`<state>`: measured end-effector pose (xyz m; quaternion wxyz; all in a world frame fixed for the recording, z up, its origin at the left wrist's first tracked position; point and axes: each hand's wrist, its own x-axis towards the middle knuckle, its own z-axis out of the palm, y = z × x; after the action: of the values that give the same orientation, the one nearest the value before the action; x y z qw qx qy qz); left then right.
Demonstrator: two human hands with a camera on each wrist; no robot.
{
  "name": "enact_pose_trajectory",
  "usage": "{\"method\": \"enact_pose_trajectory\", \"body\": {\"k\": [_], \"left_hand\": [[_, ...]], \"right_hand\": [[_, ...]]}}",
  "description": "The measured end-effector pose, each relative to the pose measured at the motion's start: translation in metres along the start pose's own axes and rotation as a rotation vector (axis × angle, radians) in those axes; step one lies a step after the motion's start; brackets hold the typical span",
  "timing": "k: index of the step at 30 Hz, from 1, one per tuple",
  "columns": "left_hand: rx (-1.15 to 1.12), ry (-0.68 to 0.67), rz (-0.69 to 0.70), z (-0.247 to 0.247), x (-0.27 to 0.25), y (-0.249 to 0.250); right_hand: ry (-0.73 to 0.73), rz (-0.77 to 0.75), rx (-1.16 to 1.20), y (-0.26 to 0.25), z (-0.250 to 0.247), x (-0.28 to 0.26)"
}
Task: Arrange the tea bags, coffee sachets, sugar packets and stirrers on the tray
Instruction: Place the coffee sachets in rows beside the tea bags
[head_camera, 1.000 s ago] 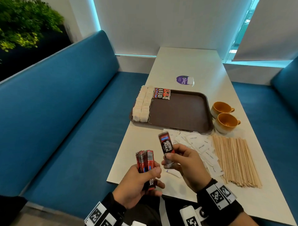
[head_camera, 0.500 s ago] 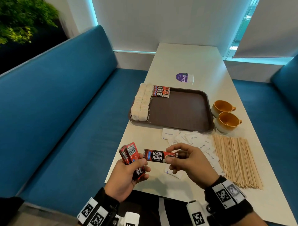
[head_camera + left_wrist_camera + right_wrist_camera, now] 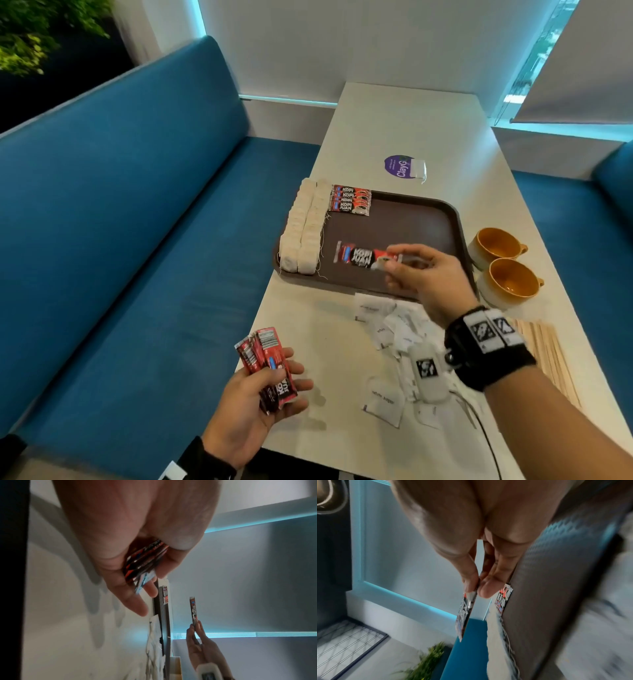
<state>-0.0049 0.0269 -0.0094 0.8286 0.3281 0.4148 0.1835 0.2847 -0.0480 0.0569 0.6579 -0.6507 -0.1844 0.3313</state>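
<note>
The right hand (image 3: 423, 274) has carried 1 red-and-black foil coffee sachet (image 3: 363, 257) from the table edge out over the brown plastic tray (image 3: 411, 222), pinching its end between thumb and fingers. It hangs above the tray's middle, nearer than the 4 laid sachets (image 3: 350, 204), likely going down next. The left hand (image 3: 255, 401) grasps the spare sachet bundle (image 3: 270, 368) short of the tray.

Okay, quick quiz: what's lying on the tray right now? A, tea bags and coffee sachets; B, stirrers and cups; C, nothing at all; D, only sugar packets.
A: two rows of tea bags line the tray beside a few coffee sachets; the sugar packets and stirrers lie on the table.
</note>
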Motion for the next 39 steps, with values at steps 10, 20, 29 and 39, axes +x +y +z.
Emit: {"method": "enact_pose_trajectory", "body": {"k": [10, 20, 29, 39], "left_hand": [[0.034, -0.011, -0.136, -0.011, 0.022, 0.010], [-0.020, -0.089, -0.268, -0.021, 0.038, 0.013], [-0.005, -0.085, -0.303, -0.023, 0.042, 0.014], [-0.007, -0.052, -0.287, -0.029, 0.046, 0.005]], "right_hand": [[0.069, 0.047, -0.206, 0.010, 0.012, 0.172], [0.118, 0.097, -0.495, 0.035, 0.032, 0.234], [0.188, 0.144, -0.643, 0.038, 0.037, 0.250], [0.233, 0.203, -0.706, 0.037, 0.044, 0.255]]}}
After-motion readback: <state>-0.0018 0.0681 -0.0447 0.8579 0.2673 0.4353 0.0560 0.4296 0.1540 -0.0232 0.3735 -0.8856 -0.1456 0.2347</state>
